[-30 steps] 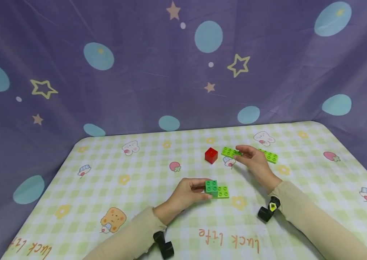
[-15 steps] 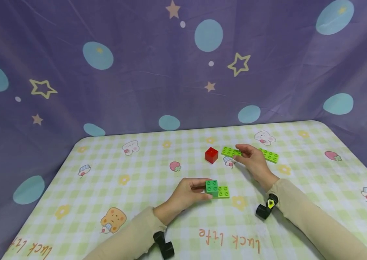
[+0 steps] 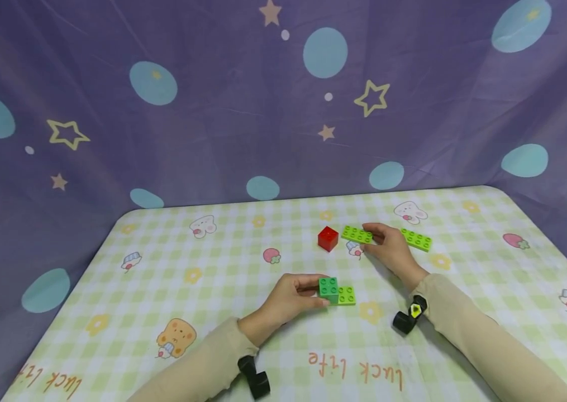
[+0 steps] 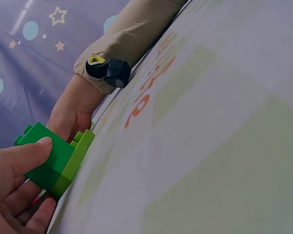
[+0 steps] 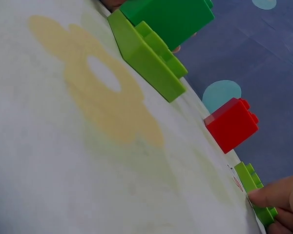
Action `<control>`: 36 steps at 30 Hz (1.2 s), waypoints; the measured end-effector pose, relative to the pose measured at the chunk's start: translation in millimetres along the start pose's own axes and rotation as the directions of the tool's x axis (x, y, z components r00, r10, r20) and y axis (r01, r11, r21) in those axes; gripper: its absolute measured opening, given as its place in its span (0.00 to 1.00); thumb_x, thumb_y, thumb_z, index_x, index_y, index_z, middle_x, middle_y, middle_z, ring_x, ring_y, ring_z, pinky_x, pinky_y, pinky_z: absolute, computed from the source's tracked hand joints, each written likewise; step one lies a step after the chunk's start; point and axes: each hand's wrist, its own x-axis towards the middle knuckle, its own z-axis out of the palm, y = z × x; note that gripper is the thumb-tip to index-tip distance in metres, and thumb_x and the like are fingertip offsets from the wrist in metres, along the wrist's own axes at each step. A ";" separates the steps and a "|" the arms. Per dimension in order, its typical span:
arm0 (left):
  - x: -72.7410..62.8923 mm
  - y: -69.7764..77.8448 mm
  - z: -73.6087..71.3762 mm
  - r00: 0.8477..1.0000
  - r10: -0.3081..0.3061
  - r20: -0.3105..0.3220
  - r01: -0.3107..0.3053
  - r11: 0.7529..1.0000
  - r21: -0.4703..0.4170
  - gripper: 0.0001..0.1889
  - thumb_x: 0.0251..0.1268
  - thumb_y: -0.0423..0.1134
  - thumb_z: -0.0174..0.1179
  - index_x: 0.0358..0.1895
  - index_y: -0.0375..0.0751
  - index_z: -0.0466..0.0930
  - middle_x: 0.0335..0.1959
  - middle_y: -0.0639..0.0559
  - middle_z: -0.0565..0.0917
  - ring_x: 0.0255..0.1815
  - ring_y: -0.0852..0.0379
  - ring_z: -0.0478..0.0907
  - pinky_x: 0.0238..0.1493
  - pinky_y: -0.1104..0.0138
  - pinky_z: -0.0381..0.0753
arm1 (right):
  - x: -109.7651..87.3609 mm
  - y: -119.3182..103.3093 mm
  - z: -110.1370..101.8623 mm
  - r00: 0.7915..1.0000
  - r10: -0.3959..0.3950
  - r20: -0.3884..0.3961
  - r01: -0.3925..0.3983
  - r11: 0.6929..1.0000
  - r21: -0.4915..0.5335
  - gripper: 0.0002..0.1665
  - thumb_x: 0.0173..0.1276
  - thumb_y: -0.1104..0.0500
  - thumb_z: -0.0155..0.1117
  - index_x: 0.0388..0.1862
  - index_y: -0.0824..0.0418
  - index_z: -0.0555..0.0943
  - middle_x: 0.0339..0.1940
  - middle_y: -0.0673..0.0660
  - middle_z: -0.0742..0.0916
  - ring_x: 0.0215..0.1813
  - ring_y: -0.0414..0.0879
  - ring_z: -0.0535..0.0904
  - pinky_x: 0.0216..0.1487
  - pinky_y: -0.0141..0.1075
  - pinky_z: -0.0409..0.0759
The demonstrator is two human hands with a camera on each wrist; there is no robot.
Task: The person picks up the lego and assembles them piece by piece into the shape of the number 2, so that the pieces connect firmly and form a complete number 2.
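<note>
My left hand [image 3: 290, 301] grips a green square brick [image 3: 328, 289] between thumb and fingers. That brick sits on the left half of a lime-green flat brick [image 3: 346, 296], whose studs show at its right. In the left wrist view the thumb presses the side of the green brick [image 4: 50, 158]. Farther back, my right hand [image 3: 391, 248] pinches the right end of a second lime-green flat brick [image 3: 356, 234], thumb in front and fingers behind. The right wrist view shows the thumb overlapping this flat brick [image 5: 248, 176]. Left of it stands a red brick [image 3: 328, 239].
Another lime-green flat brick [image 3: 416, 239] lies behind and right of the right hand, partly hidden by it. The table has a checked cloth [image 3: 233, 240] with printed pictures. A purple curtain [image 3: 213, 139] hangs beyond the table's far edge.
The right hand has shifted slightly left, and the flat brick by it now lies a little closer to the red brick, its right end more visible. The left hand holds still.
</note>
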 end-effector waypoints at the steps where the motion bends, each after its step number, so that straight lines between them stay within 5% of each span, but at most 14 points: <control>1: 0.3 -0.2 -0.2 1.000 0.004 0.002 -0.004 1.000 -0.003 0.21 0.50 0.25 0.68 0.52 0.32 0.81 0.49 0.42 0.83 0.48 0.55 0.81 0.48 0.70 0.79 | 0.2 -0.3 0.2 1.000 0.000 0.000 0.000 1.000 -0.002 0.30 0.59 0.70 0.65 0.62 0.70 0.71 0.63 0.67 0.75 0.64 0.59 0.70 0.64 0.46 0.69; 21: -0.4 2.0 -0.9 1.000 0.008 0.004 -0.008 1.000 -0.009 0.21 0.50 0.25 0.68 0.51 0.32 0.81 0.48 0.41 0.83 0.48 0.55 0.81 0.48 0.70 0.79 | 0.2 -3.2 3.9 0.998 0.020 -0.055 -0.023 0.998 -0.051 0.27 0.58 0.67 0.67 0.58 0.68 0.76 0.59 0.65 0.79 0.59 0.58 0.74 0.60 0.49 0.72; 36: 0.6 0.5 0.5 1.000 -0.001 -0.018 0.001 1.000 0.025 0.21 0.49 0.26 0.69 0.51 0.34 0.82 0.48 0.43 0.84 0.46 0.58 0.81 0.49 0.70 0.79 | -0.6 -9.5 2.6 0.998 0.062 -0.028 -0.061 0.997 0.046 0.26 0.59 0.67 0.66 0.58 0.66 0.77 0.59 0.63 0.79 0.58 0.55 0.74 0.60 0.46 0.72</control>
